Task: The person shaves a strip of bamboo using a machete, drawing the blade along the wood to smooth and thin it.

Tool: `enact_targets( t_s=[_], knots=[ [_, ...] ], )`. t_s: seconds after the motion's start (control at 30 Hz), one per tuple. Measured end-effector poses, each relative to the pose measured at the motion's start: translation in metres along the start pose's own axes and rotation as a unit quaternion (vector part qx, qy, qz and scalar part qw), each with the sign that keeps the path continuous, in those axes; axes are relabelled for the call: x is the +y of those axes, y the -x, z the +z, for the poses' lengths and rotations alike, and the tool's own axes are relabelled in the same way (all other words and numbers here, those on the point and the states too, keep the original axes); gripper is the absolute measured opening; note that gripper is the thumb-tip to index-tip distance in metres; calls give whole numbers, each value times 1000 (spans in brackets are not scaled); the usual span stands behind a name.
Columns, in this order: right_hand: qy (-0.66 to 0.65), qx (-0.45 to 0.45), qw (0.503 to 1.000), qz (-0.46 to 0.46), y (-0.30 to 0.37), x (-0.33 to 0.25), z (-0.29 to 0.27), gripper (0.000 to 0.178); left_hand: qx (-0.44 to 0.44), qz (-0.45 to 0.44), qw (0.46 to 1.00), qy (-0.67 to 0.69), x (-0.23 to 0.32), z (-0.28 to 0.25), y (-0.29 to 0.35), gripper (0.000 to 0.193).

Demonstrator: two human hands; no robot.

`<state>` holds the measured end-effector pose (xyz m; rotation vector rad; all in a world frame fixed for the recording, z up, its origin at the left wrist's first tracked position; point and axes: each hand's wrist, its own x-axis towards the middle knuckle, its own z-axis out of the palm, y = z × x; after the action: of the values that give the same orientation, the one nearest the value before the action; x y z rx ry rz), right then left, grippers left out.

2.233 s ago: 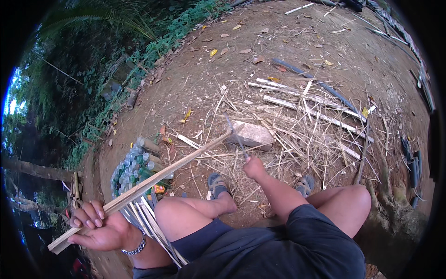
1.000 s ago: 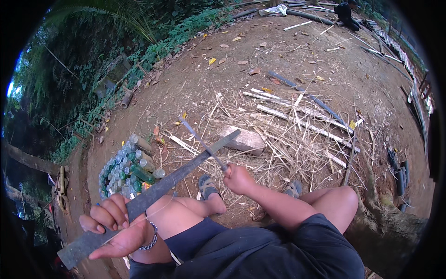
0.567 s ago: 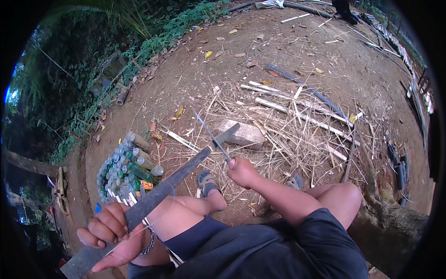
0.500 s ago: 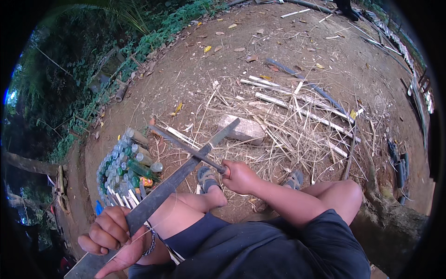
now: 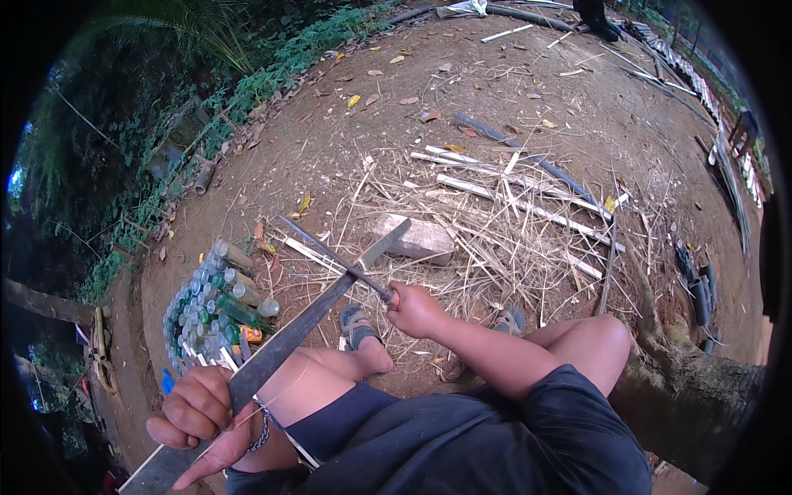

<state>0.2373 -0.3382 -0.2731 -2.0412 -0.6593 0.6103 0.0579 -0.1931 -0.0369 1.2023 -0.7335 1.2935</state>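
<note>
My left hand [image 5: 198, 421] is wrapped round a long flat dark metal blade [image 5: 285, 355], its thumb stretched along the underside. The blade slants up to the right and its far part is brighter; the near end runs past my hand toward the lower edge. My right hand [image 5: 417, 311] is closed on the orange handle of a slim dark file [image 5: 320, 246]. The file points up to the left and crosses the blade, apparently touching it. Behind the crossing lies a squared wooden block [image 5: 422, 240] on the ground, partly overlapped by the blade's tip.
Glass bottles [image 5: 216, 301] are piled at the left. Pale split strips [image 5: 528, 205], thin shavings and a blue-grey pipe [image 5: 536, 155] lie ahead. A tree trunk [image 5: 685, 396] stands at the right. Another person's dark-clad leg [image 5: 596, 18] shows at the far edge.
The file has slid slightly along the blade toward me, and its crossing point has shifted. The whole view has shifted a little. Both hands keep their grip.
</note>
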Motion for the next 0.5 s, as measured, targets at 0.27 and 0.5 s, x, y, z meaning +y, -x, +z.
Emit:
enact_targets(
  t_s=[0.27, 0.5],
  knots=[
    [3, -18, 1000, -20, 30, 3, 13, 32, 25, -2, 999, -23, 9, 4, 8, 56],
    [-148, 46, 961, 230, -25, 115, 6, 20, 53, -23, 998, -18, 3, -3, -2, 60]
  ],
)
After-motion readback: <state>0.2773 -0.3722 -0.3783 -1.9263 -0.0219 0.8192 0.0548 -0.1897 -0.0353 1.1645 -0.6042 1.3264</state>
